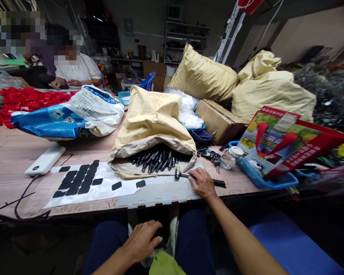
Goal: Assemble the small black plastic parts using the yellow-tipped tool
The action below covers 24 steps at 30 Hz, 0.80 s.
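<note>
My right hand [203, 182] is at the table's front edge, its fingers closed over the shaft of a small hammer [219, 183]. The hammer lies flat, with its metal head and yellowish face to the left and its black handle to the right. A grey sheet [157, 194] is under its head. Behind it, a cream cloth sack [153, 114] gapes toward me, with many slim black pen-like pieces [157, 159] at its mouth. Low over my lap, my left hand [142, 240] has thumb and fingers apart, nothing visible in it. Below it is a pale bag [174, 225], its inside dark.
Black rounded patches [79, 177] sit on a white sheet, beside a white power bank [45, 160] with a cable. A blue tray [263, 179] holds a shopping bag [283, 141]. Keys and a clear jar [228, 160] are nearby. Across the table sits a co-worker [77, 70].
</note>
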Each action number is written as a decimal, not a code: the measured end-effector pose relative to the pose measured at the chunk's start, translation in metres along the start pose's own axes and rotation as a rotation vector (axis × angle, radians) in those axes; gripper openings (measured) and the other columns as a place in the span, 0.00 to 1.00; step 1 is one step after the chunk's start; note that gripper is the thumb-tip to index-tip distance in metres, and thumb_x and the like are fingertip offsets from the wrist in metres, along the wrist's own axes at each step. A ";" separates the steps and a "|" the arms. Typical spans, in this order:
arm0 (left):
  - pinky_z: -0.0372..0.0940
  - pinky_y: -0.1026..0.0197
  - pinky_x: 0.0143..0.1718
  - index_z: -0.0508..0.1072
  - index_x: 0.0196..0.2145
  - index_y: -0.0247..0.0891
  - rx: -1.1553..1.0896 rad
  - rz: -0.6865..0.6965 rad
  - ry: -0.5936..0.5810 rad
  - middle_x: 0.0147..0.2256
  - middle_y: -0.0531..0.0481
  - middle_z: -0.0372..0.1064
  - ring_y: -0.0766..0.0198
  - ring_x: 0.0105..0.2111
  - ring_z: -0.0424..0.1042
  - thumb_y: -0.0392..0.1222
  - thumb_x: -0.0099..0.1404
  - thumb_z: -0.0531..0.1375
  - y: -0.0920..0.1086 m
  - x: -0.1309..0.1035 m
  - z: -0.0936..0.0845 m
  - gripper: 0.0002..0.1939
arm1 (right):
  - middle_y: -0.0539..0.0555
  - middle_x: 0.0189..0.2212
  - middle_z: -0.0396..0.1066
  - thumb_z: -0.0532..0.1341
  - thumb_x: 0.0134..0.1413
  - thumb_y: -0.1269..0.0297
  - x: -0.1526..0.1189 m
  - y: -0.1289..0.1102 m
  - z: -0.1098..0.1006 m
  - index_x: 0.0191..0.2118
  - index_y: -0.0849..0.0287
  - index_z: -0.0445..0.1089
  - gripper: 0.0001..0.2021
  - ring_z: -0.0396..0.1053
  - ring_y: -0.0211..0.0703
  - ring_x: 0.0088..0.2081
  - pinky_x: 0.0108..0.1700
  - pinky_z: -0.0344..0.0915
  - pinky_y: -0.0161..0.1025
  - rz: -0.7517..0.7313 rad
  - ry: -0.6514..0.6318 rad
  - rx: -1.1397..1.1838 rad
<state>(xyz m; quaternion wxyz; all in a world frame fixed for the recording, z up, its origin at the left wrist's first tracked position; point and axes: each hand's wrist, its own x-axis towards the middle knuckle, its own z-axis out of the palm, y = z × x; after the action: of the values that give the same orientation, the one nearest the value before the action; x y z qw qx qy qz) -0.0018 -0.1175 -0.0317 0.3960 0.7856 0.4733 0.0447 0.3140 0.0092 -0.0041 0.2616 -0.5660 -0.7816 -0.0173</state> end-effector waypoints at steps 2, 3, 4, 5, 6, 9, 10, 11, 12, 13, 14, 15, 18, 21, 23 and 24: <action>0.66 0.58 0.44 0.74 0.52 0.49 -0.017 0.068 0.009 0.42 0.49 0.77 0.55 0.43 0.76 0.46 0.68 0.58 0.017 0.000 -0.010 0.16 | 0.55 0.37 0.70 0.59 0.64 0.63 0.000 0.000 0.000 0.44 0.55 0.76 0.09 0.64 0.48 0.42 0.47 0.61 0.42 0.000 0.002 0.000; 0.66 0.59 0.43 0.75 0.52 0.49 -0.035 0.106 0.025 0.40 0.50 0.77 0.56 0.41 0.76 0.47 0.69 0.58 0.027 0.000 -0.016 0.15 | 0.55 0.37 0.70 0.59 0.64 0.63 0.000 0.000 0.000 0.44 0.55 0.76 0.09 0.64 0.48 0.42 0.47 0.61 0.42 0.000 0.003 0.001; 0.66 0.59 0.41 0.75 0.51 0.49 -0.055 0.144 0.049 0.39 0.50 0.78 0.57 0.39 0.76 0.48 0.70 0.58 0.036 0.002 -0.021 0.15 | 0.55 0.37 0.70 0.59 0.64 0.63 0.000 0.000 0.000 0.45 0.55 0.76 0.09 0.64 0.48 0.42 0.47 0.61 0.42 0.000 0.004 0.003; 0.66 0.60 0.40 0.76 0.51 0.49 -0.073 0.179 0.086 0.39 0.50 0.78 0.58 0.37 0.76 0.50 0.70 0.57 0.044 0.005 -0.027 0.14 | 0.55 0.37 0.70 0.59 0.64 0.63 0.000 0.000 0.000 0.45 0.55 0.76 0.09 0.65 0.48 0.41 0.47 0.61 0.42 0.000 0.005 0.003; 0.66 0.59 0.40 0.77 0.50 0.49 -0.087 0.207 0.143 0.39 0.49 0.78 0.59 0.37 0.76 0.52 0.71 0.57 0.050 0.011 -0.035 0.14 | 0.55 0.37 0.70 0.59 0.64 0.63 0.000 0.000 0.000 0.45 0.55 0.76 0.09 0.65 0.47 0.41 0.46 0.61 0.42 0.000 0.004 0.003; 0.67 0.58 0.41 0.78 0.46 0.45 -0.089 0.208 0.434 0.39 0.47 0.79 0.58 0.36 0.76 0.54 0.71 0.57 0.057 0.042 -0.068 0.15 | 0.55 0.37 0.70 0.59 0.64 0.63 0.000 0.000 0.000 0.45 0.55 0.76 0.09 0.65 0.47 0.41 0.46 0.61 0.42 0.001 0.003 0.002; 0.67 0.58 0.40 0.78 0.44 0.43 -0.074 0.177 0.552 0.39 0.47 0.79 0.59 0.35 0.75 0.53 0.71 0.57 0.054 0.057 -0.083 0.15 | 0.55 0.37 0.70 0.59 0.64 0.63 0.000 0.000 -0.001 0.44 0.55 0.76 0.09 0.65 0.47 0.41 0.46 0.61 0.42 0.003 0.003 0.002; 0.67 0.58 0.39 0.78 0.43 0.42 -0.042 0.150 0.643 0.38 0.47 0.78 0.60 0.34 0.74 0.52 0.71 0.57 0.051 0.073 -0.099 0.14 | 0.55 0.37 0.70 0.59 0.64 0.63 0.000 0.000 -0.001 0.45 0.55 0.75 0.09 0.65 0.47 0.41 0.46 0.61 0.42 0.007 0.001 0.004; 0.66 0.59 0.39 0.78 0.41 0.41 0.000 0.125 0.715 0.36 0.47 0.77 0.60 0.33 0.73 0.51 0.71 0.58 0.046 0.089 -0.115 0.14 | 0.55 0.37 0.70 0.59 0.64 0.63 0.000 0.000 -0.001 0.45 0.55 0.75 0.09 0.65 0.47 0.41 0.46 0.61 0.42 0.010 0.000 0.006; 0.66 0.59 0.39 0.78 0.40 0.40 0.051 0.095 0.782 0.35 0.47 0.76 0.60 0.33 0.73 0.50 0.71 0.58 0.041 0.105 -0.130 0.13 | 0.55 0.38 0.70 0.59 0.63 0.63 0.000 0.000 -0.001 0.45 0.55 0.75 0.09 0.65 0.47 0.41 0.46 0.61 0.42 0.012 -0.001 0.009; 0.66 0.59 0.39 0.78 0.40 0.39 0.108 0.054 0.845 0.35 0.47 0.74 0.60 0.34 0.72 0.48 0.70 0.58 0.036 0.120 -0.144 0.12 | 0.55 0.38 0.70 0.60 0.63 0.64 0.000 0.000 -0.001 0.44 0.55 0.75 0.09 0.65 0.47 0.41 0.46 0.61 0.42 0.014 -0.003 0.012; 0.66 0.59 0.40 0.78 0.40 0.38 0.159 0.007 0.883 0.36 0.46 0.74 0.59 0.36 0.72 0.48 0.70 0.58 0.032 0.134 -0.155 0.12 | 0.55 0.38 0.70 0.60 0.63 0.64 0.000 0.000 -0.001 0.44 0.55 0.75 0.08 0.65 0.47 0.41 0.46 0.61 0.42 0.015 -0.004 0.016; 0.66 0.57 0.39 0.78 0.39 0.38 0.304 -0.130 0.851 0.39 0.44 0.72 0.56 0.37 0.73 0.49 0.69 0.59 0.026 0.161 -0.173 0.12 | 0.55 0.38 0.70 0.60 0.63 0.64 0.000 0.000 -0.001 0.44 0.55 0.75 0.08 0.64 0.47 0.42 0.47 0.61 0.42 0.017 -0.004 0.025; 0.66 0.57 0.38 0.77 0.38 0.39 0.399 -0.221 0.751 0.41 0.44 0.71 0.55 0.38 0.74 0.51 0.69 0.60 0.025 0.169 -0.175 0.13 | 0.54 0.37 0.70 0.60 0.63 0.64 0.000 -0.001 -0.001 0.44 0.55 0.75 0.08 0.64 0.47 0.42 0.46 0.61 0.42 0.018 0.005 0.026; 0.66 0.57 0.38 0.77 0.39 0.40 0.419 -0.240 0.749 0.42 0.44 0.71 0.54 0.40 0.74 0.50 0.69 0.59 0.024 0.163 -0.173 0.12 | 0.54 0.37 0.70 0.60 0.62 0.64 0.000 -0.001 -0.001 0.44 0.55 0.76 0.08 0.64 0.47 0.41 0.46 0.61 0.42 0.016 0.009 0.025; 0.66 0.57 0.39 0.77 0.40 0.40 0.417 -0.228 0.771 0.43 0.44 0.71 0.53 0.42 0.73 0.50 0.69 0.59 0.023 0.158 -0.172 0.12 | 0.54 0.37 0.70 0.60 0.62 0.64 0.000 -0.001 -0.001 0.44 0.55 0.76 0.08 0.65 0.47 0.41 0.46 0.61 0.42 0.015 0.010 0.024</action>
<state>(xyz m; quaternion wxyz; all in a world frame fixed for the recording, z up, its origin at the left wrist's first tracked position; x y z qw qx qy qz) 0.0244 0.0993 0.0529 0.0265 0.7173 0.6687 0.1941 0.3136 0.0082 -0.0032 0.2725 -0.5686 -0.7761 -0.0086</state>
